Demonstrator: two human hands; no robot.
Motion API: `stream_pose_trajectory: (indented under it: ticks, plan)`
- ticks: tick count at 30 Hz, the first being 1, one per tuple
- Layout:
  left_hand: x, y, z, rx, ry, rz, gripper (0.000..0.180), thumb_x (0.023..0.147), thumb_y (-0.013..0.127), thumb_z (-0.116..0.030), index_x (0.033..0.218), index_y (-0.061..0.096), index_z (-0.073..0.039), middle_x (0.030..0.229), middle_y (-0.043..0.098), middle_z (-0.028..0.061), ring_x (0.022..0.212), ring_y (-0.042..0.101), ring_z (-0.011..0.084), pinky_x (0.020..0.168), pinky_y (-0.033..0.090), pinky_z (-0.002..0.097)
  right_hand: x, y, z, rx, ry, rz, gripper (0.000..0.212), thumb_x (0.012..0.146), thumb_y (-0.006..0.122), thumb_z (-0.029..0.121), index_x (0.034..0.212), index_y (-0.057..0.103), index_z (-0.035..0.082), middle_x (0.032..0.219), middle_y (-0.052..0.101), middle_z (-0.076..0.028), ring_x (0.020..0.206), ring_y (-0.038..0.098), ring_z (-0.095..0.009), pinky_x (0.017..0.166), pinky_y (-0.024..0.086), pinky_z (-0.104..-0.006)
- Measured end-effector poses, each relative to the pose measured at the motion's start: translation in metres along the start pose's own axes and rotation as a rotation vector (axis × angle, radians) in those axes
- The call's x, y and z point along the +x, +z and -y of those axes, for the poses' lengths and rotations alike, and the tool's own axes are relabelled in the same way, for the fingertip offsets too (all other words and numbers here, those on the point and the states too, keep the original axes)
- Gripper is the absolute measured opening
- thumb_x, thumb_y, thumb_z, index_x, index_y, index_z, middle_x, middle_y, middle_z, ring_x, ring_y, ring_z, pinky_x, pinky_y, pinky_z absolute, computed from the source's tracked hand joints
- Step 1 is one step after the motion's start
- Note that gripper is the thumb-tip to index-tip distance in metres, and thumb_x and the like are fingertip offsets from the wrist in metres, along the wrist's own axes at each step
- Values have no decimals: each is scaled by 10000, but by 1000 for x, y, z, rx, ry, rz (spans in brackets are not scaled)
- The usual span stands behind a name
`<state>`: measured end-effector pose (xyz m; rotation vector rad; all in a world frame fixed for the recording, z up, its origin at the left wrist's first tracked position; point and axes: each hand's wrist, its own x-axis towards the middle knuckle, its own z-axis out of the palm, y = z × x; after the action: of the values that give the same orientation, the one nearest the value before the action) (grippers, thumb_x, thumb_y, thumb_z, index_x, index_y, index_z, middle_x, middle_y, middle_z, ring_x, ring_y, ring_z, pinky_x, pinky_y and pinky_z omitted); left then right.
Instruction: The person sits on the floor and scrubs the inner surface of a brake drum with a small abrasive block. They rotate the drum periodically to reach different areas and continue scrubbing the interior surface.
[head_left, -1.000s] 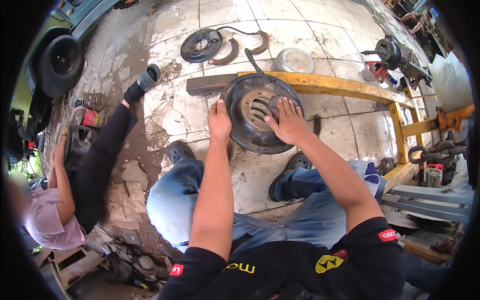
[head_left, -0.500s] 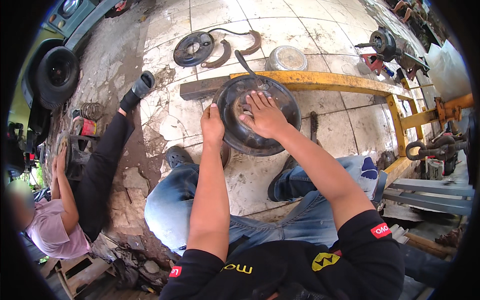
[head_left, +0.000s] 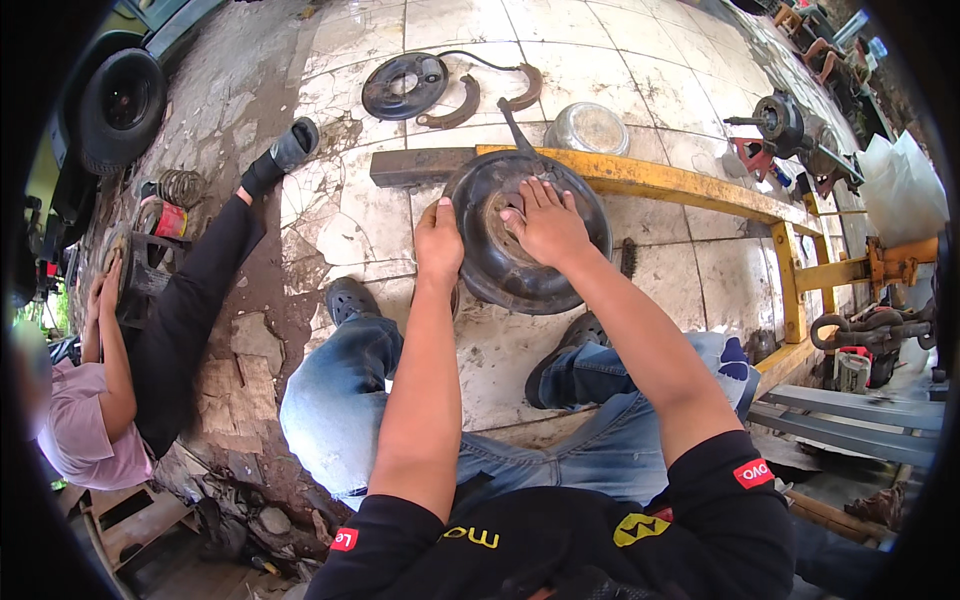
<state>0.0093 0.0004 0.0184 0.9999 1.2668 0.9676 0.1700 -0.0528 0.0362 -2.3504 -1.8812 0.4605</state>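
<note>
From afar I see the right hand (head_left: 553,232), flat, with a hold I can't tell, has moved left and now hides much of the round black metal plate's (head_left: 520,275) middle by the yellow metal beam (head_left: 690,182), while the left hand's (head_left: 438,240) fingers grip its left rim.

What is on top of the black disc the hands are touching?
The right hand lies over the middle of the black disc, and the left hand is at its left edge. Anything beneath the right hand is covered and cannot be seen.
</note>
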Motion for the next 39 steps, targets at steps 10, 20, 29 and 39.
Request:
stream_pose_trajectory:
  ticks: [10, 20, 29, 39]
  plan:
    - [2, -3, 2, 12, -5, 17, 424, 1008, 465, -285, 1189, 582, 80, 1052, 651, 154, 947, 581, 195, 858, 454, 313, -10, 1, 15, -60, 69, -32, 799, 958, 312, 607, 1456, 305, -19, 1523, 302, -197, 1419, 271, -341, 1157, 174, -502]
    - [3, 2, 4, 51, 44, -11, 417, 1011, 458, -292, 1180, 593, 65, 1034, 652, 144, 927, 578, 193, 849, 452, 312, -1, 3, 16, -96, 238, -47, 809, 967, 298, 602, 1454, 294, -43, 1503, 288, -268, 1398, 279, -413, 1152, 195, -495]
    - [-1, -2, -1, 78, 8, 32, 414, 1015, 453, -290, 1167, 589, 70, 1001, 644, 126, 885, 566, 174, 812, 454, 307, 4, 20, 7, 63, 40, -149, 694, 989, 340, 523, 1419, 380, -21, 1493, 328, -241, 1389, 301, -406, 1132, 255, -501]
    - [2, -2, 2, 35, 11, 12, 438, 1015, 458, -296, 1197, 573, 85, 1048, 645, 137, 951, 573, 187, 868, 446, 309, 0, 13, 9, 89, -81, -102, 694, 979, 365, 526, 1415, 380, -14, 1504, 335, -197, 1408, 289, -353, 1154, 230, -468]
